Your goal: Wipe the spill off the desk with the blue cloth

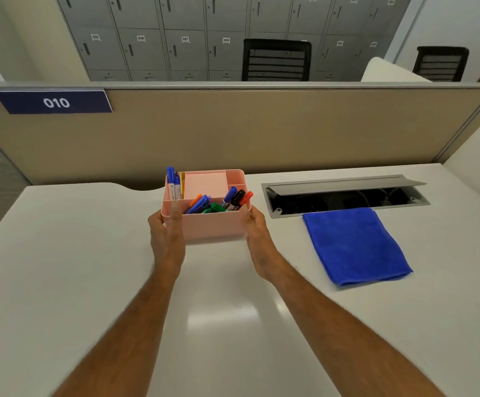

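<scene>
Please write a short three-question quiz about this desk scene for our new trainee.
1. True or false: both hands grip the pink organizer.
2. Where does the blue cloth lie? A) inside the organizer B) flat on the desk, right of the organizer C) in the left hand
3. Which number is on the partition sign?

Key: 1 true, the right hand too; 2 B; 3 010.

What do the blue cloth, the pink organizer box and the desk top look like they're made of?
Blue cloth: likely microfibre, with a fuzzy matte nap, lying limp and folded. Pink organizer box: probably moulded plastic, with smooth, matte, thin walls and rounded corners. Desk top: seemingly a white laminate or similar hard surface, semi-glossy, mirroring a ceiling light.
</scene>
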A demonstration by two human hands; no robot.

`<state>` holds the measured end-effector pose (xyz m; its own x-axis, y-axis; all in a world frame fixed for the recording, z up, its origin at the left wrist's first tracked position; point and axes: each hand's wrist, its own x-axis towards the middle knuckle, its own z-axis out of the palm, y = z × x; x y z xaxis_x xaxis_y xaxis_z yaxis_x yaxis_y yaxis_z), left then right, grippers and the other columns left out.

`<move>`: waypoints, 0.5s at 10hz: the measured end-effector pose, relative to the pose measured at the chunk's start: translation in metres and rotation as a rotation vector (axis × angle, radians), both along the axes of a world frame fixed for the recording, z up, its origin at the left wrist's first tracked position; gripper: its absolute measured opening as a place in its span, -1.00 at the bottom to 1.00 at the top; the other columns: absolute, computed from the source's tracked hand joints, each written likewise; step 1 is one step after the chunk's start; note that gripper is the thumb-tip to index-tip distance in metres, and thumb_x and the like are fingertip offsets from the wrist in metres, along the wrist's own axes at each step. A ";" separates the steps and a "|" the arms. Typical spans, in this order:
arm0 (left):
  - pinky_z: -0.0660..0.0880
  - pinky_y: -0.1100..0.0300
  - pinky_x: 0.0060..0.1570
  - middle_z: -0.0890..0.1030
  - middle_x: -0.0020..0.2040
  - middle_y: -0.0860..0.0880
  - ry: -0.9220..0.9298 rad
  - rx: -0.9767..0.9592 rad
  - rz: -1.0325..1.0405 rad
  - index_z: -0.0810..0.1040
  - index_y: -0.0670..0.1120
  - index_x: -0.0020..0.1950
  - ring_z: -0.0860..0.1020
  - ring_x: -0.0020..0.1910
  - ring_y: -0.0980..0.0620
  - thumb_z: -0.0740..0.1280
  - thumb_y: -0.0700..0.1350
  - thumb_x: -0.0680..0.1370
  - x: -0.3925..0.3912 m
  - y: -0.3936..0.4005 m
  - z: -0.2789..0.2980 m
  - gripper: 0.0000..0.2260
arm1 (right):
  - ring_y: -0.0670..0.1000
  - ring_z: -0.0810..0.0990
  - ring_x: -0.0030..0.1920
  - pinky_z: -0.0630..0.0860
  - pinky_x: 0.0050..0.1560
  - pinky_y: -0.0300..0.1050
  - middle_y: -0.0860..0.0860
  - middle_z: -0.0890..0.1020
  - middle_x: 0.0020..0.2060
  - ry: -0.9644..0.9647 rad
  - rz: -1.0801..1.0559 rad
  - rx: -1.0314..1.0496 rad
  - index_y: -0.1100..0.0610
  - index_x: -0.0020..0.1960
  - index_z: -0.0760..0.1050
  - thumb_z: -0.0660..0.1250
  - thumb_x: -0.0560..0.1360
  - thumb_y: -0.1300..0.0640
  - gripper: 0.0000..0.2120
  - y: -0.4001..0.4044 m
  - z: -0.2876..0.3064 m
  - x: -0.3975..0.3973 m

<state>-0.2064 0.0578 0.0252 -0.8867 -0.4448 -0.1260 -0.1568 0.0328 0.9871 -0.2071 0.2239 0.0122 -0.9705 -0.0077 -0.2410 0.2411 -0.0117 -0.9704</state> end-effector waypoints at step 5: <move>0.59 0.20 -0.03 0.45 0.46 -0.11 -0.056 -0.204 -0.051 0.20 -0.02 0.57 0.56 0.21 -0.02 0.16 0.47 0.37 0.007 -0.012 -0.007 -0.10 | -0.02 0.19 0.49 0.21 0.40 0.02 -0.04 0.17 0.59 0.000 0.019 0.055 -0.16 0.61 -0.10 0.12 0.36 -0.50 -0.06 0.009 0.012 0.016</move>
